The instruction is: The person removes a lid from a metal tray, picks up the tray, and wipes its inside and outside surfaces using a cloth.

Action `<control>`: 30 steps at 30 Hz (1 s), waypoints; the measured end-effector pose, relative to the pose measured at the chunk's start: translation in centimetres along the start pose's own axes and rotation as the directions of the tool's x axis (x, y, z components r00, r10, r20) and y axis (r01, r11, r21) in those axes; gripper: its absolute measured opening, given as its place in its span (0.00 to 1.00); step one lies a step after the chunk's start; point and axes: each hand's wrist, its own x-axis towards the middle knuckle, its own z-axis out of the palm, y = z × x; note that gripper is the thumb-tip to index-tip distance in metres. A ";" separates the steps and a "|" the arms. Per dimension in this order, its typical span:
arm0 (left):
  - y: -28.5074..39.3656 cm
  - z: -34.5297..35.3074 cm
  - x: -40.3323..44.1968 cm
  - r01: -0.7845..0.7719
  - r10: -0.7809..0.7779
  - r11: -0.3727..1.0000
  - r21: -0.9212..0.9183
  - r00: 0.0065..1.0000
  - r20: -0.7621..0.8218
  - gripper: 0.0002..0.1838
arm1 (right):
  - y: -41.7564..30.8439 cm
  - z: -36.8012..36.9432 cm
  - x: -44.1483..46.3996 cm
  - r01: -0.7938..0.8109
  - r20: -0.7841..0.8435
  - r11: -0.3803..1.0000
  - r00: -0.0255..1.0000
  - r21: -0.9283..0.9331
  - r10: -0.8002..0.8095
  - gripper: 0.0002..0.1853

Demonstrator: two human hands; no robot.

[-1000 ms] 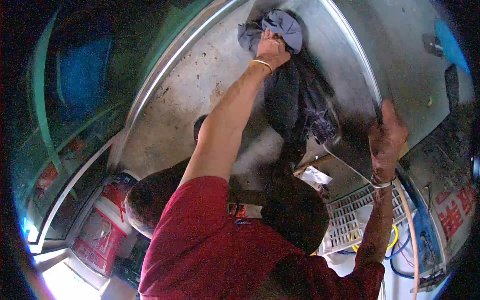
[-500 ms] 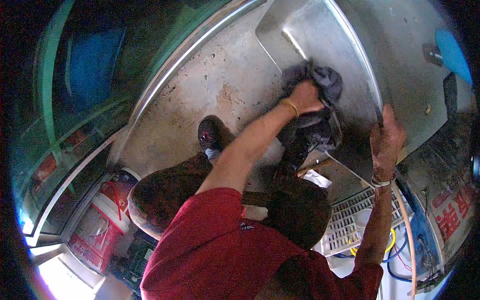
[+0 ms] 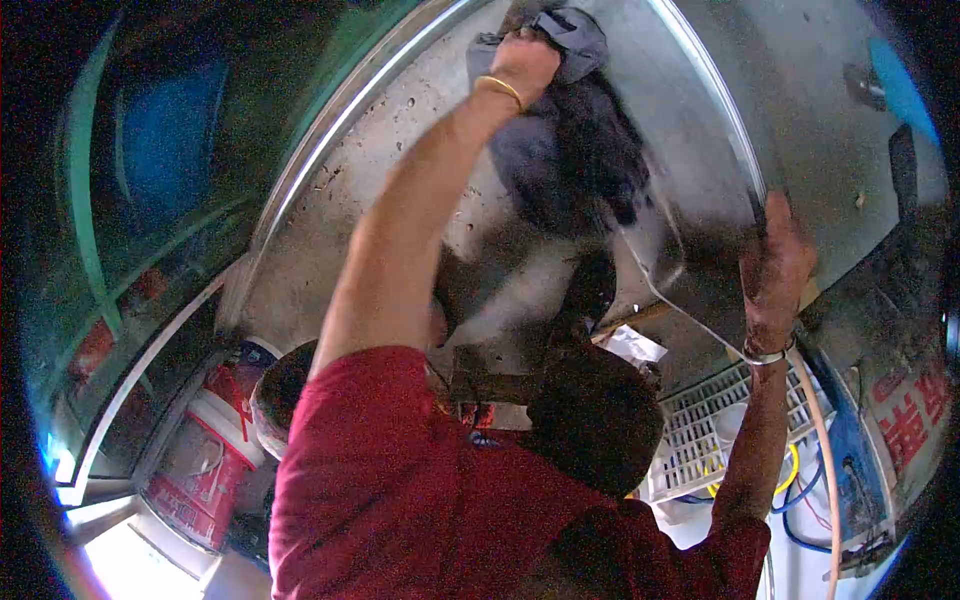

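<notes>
My left hand (image 3: pixel 527 62), with a yellow band on its wrist, is closed on a bunched dark grey cloth (image 3: pixel 577 42). The cloth lies against a shiny metal panel near the top of the view, and its dark lower part (image 3: pixel 575 155) is smeared by motion. On the right, my right hand (image 3: pixel 775 265) is wrapped around the panel's long bright edge (image 3: pixel 712 85), a metal bangle at its wrist. Part of the panel behind the cloth and my left forearm is hidden.
Beneath my right forearm is a white slatted rack (image 3: pixel 690 430), with yellow and blue cables nearby. A scrap of white paper (image 3: pixel 635 345) lies near my knee. A red-and-white bucket (image 3: pixel 205 460) stands at lower left, and a tan hose (image 3: pixel 815 430) runs down the right side.
My left hand has moved up and away from my body, carrying the dark cloth across the metal. My right hand stays at the panel's edge, nearly where it was.
</notes>
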 end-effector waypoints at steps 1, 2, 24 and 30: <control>-0.6 1.9 0.5 -0.012 0.012 1.000 -0.002 1.000 0.005 0.12 | 0.1 0.0 0.0 0.026 -0.004 0.999 1.000 0.028 -0.026 0.24; -0.6 2.8 0.1 -0.095 0.103 0.994 0.053 0.981 -0.164 0.13 | 0.2 0.0 -0.1 0.053 -0.007 0.997 0.999 0.056 -0.053 0.25; 28.1 3.8 -10.1 -0.522 0.629 0.555 -0.647 0.773 -0.085 0.13 | -0.7 -0.2 -0.1 0.035 -0.066 0.998 0.997 0.059 -0.031 0.20; 17.9 1.6 -8.7 -0.708 0.789 0.614 -0.350 0.567 0.236 0.13 | -0.2 -0.3 0.2 0.029 0.040 0.992 0.999 0.119 -0.034 0.19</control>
